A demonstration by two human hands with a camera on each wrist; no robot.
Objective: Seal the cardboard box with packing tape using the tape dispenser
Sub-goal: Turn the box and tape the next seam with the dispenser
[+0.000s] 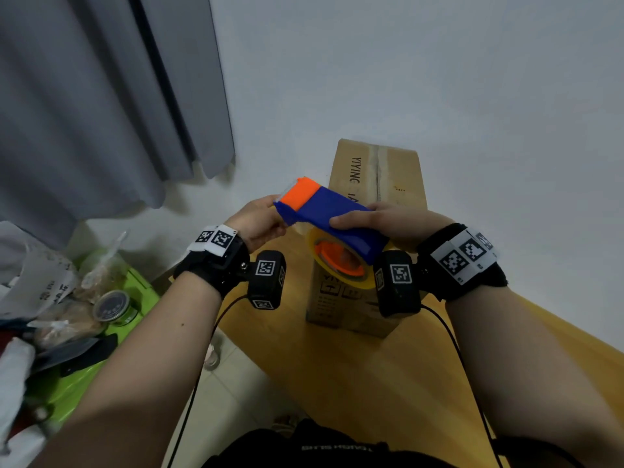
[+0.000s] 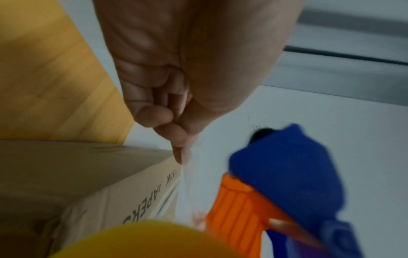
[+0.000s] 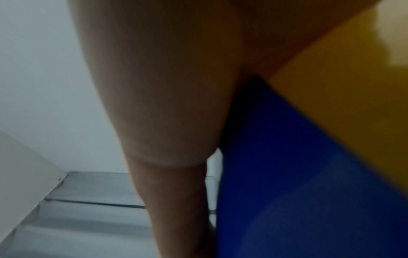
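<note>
A tall cardboard box (image 1: 398,170) stands on the wooden table (image 1: 371,383) against the wall, its top flaps closed along a centre seam. My right hand (image 1: 358,216) grips the blue and orange tape dispenser (image 1: 324,201) in the air over the box's near end, thumb on the near side. The yellow tape roll (image 1: 341,265) hangs under it. My left hand (image 1: 277,219) is at the dispenser's orange front end. In the left wrist view its fingertips (image 2: 180,150) pinch a thin clear strip of tape (image 2: 186,178) that runs down toward the dispenser (image 2: 287,167).
A green surface (image 1: 84,376) at the left holds plastic bags and a round tin (image 1: 113,307). A grey curtain (image 1: 101,96) hangs at the back left, and the white wall (image 1: 439,79) is behind the box. Black cables (image 1: 452,342) trail from both wrist cameras.
</note>
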